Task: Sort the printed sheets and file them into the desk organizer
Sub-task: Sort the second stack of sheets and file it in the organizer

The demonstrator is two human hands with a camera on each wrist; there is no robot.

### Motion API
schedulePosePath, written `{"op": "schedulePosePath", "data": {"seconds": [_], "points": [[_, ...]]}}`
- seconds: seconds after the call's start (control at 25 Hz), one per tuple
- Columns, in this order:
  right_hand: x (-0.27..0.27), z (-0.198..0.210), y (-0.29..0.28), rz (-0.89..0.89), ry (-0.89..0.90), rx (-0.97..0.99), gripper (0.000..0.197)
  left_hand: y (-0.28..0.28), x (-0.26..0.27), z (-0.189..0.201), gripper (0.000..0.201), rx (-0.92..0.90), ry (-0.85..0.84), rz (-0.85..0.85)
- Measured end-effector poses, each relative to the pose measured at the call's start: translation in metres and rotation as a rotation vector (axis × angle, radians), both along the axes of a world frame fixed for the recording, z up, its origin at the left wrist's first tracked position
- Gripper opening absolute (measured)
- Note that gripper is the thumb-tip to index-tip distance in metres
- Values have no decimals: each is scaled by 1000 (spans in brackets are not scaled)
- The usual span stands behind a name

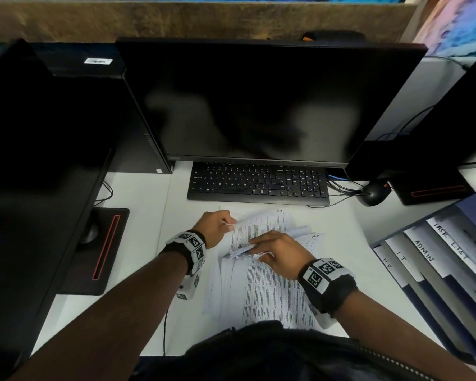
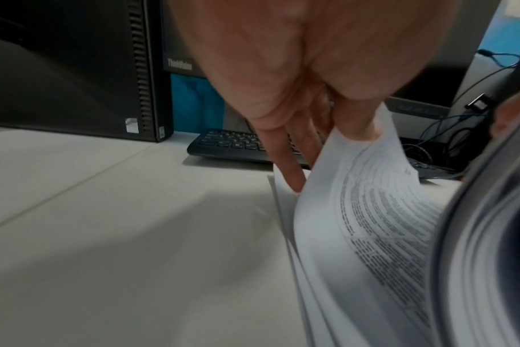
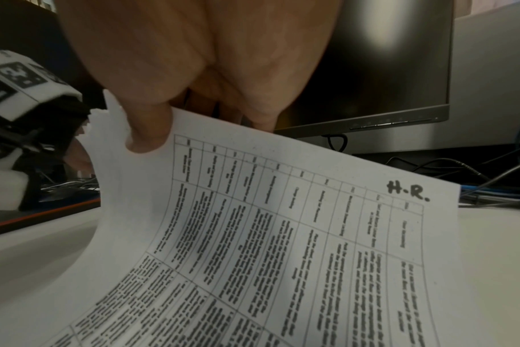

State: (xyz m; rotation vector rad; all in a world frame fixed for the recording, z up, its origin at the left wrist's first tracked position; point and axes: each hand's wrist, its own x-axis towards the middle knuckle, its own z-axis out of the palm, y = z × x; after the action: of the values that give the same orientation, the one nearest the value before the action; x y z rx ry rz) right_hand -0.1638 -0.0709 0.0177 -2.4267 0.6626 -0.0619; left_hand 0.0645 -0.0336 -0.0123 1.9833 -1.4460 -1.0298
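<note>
The printed sheets [image 1: 264, 287] lie in a loose pile on the white desk [image 1: 138, 270], in front of the keyboard [image 1: 257, 182]. The left hand [image 1: 215, 228] pinches a lifted corner. The right hand [image 1: 280, 253] pinches a sheet marked "H.R." [image 3: 312, 234]. The desk organizer [image 1: 445, 273] stands at the right, apart from the pile.

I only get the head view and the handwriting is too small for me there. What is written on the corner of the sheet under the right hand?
Observer: The right wrist view shows the sheet marked H.R. by hand in its top corner.
Operator: How does the right hand hold it?
Observer: The right hand pinches its lifted edge, thumb on top.
Operator: And the left hand?
Observer: The left hand pinches the corner of another printed sheet; one finger points down to the papers beneath.
</note>
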Motion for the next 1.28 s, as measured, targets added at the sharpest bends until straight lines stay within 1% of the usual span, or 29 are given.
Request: {"op": "schedulePosePath", "data": {"seconds": [0.04, 0.08, 0.12, 0.24, 0.32, 0.4, 0.48, 0.52, 0.56, 0.6, 0.64, 0.68, 0.72, 0.76, 0.8, 0.84, 0.88, 0.96, 1.04, 1.2, 1.28], "points": [[-1, 0, 1, -7, -9, -4, 27, 4, 0, 1, 24, 22, 56, -30], [-2, 1, 2, -14, -21, -9, 26, 8, 0, 3, 29, 23, 78, -54], [-3, 2, 3, -18, -35, -15, 25, 11, 1, 2, 29, 14, 80, -78], [-3, 4, 9, -24, -95, -37, 24, 20, -3, 6, 20, 9, 33, -188], [-3, 2, 13, -12, -137, -59, 24, 27, -10, 10, 27, 12, 38, -265], [-1, -3, 16, 3, -169, -73, 22, 33, -16, 15, 35, 6, 45, -293], [1, -5, 17, -1, -161, -70, 21, 32, -17, 19, 35, 25, 44, -302], [2, -5, 17, 0, -148, -70, 19, 30, -17, 21, 30, 36, 51, -312], [3, -4, 16, 1, -138, -71, 19, 27, -15, 25, 20, 50, 97, -311], [3, -4, 14, 0, -131, -69, 19, 24, -13, 28, 11, 61, 169, -273], [3, -2, 13, 0, -125, -66, 20, 20, -10, 28, 11, 56, 249, -197], [3, -2, 11, 2, -118, -62, 20, 16, -7, 26, 15, 36, 265, -93], [2, -3, 10, 4, -111, -58, 20, 11, -2, 18, 20, -4, 194, 8], [1, -4, 8, 5, -106, -56, 20, 6, 2, 8, 23, -19, 53, 67], [-1, -5, 7, 4, -102, -57, 20, 1, 5, -3, 28, 14, -74, 74], [-2, -7, 7, 4, -104, -62, 20, -3, 6, -12, 36, 90, -162, 43], [-4, -9, 6, 5, -108, -66, 21, -9, 6, -19, 45, 160, -212, -3], [-7, -11, 3, 3, -116, -72, 21, -21, 3, -28, 61, 212, -268, -82], [-9, -11, 2, -3, -123, -66, 22, -31, 2, -29, 69, 217, -294, -115], [-11, -13, 2, -24, -145, -50, 23, -40, 0, -29, 71, 252, -363, -92], [-9, -14, 3, -25, -151, -49, 25, -41, 1, -30, 66, 238, -314, -62]]}}
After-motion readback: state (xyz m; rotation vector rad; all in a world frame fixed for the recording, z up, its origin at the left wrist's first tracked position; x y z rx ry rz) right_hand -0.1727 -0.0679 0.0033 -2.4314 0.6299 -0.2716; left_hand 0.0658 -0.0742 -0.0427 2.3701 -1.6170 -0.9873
